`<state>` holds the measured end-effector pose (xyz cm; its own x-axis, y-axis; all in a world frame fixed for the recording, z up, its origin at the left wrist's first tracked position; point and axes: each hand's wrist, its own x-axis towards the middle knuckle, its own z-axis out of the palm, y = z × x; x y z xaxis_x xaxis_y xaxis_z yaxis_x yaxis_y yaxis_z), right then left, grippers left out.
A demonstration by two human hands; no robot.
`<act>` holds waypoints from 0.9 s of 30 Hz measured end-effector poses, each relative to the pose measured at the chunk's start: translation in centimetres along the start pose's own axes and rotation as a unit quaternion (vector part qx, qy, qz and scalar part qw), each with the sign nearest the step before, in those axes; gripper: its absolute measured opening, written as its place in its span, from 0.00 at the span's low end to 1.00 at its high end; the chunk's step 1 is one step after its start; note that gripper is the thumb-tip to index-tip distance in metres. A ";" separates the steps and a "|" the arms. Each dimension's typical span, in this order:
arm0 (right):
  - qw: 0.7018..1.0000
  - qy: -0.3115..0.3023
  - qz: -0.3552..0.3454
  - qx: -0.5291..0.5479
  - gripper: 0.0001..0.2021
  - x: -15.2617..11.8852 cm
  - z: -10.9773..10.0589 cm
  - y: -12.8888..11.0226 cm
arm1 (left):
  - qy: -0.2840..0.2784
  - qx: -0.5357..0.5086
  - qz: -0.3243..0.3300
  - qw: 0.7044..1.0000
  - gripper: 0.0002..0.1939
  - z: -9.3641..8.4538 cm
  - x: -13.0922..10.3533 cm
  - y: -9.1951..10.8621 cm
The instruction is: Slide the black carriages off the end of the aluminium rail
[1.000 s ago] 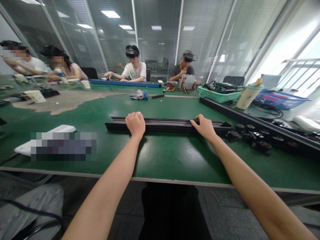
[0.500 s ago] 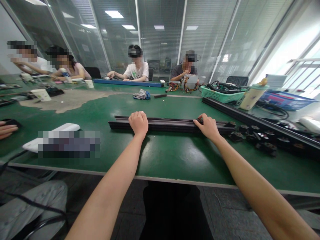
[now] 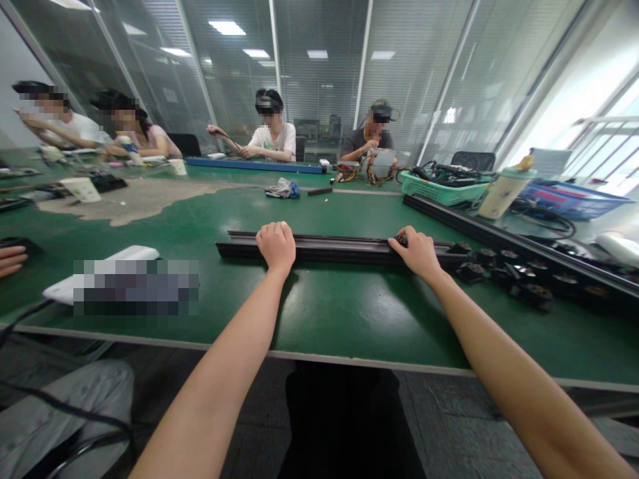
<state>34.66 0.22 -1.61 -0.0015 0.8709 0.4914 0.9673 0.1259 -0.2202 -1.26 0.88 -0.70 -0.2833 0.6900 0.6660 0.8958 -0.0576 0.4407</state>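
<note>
A long black channel-shaped rail (image 3: 344, 251) lies across the green table in front of me. My left hand (image 3: 277, 247) is closed around it toward its left end, knuckles up. Near the rail's right part, my right hand (image 3: 417, 251) pinches a small dark part (image 3: 401, 240) at the channel. Most of that part is hidden by the fingers, so its kind is unclear. Several black parts with metal pieces (image 3: 514, 269) lie in a loose pile just right of the rail's end.
A longer black rail (image 3: 479, 229) runs diagonally at the right, beside a green basket (image 3: 444, 193) of cables and a cream bottle (image 3: 504, 193). A white device (image 3: 64, 287) lies left. Another person's hand (image 3: 10, 259) is at the left edge; several people sit across the table.
My right hand has shifted very slightly to the right along the rail with the small part; my left hand stays put. Across the table, a person has lifted a thin strip.
</note>
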 end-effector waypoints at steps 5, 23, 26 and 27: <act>1.000 -0.009 0.012 -0.008 0.14 0.1 -0.1 0.2 | 0.004 -0.004 -0.001 1.000 0.23 0.2 0.0 -0.1; 0.999 -0.015 0.041 -0.009 0.11 0.2 -0.7 0.7 | 0.005 -0.004 0.004 1.000 0.24 0.3 0.1 -0.1; 0.999 -0.014 0.043 -0.006 0.11 0.2 -0.8 0.8 | 0.005 -0.007 0.003 1.000 0.24 0.3 0.1 -0.1; 0.999 -0.014 0.044 -0.005 0.11 0.2 -0.8 0.9 | 0.005 -0.008 0.003 1.000 0.24 0.3 0.1 -0.1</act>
<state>35.71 0.14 -1.05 0.0764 0.8910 0.4475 0.9665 0.0441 -0.2527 -1.28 1.19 -0.87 -0.2815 0.6831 0.6739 0.8916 -0.0735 0.4469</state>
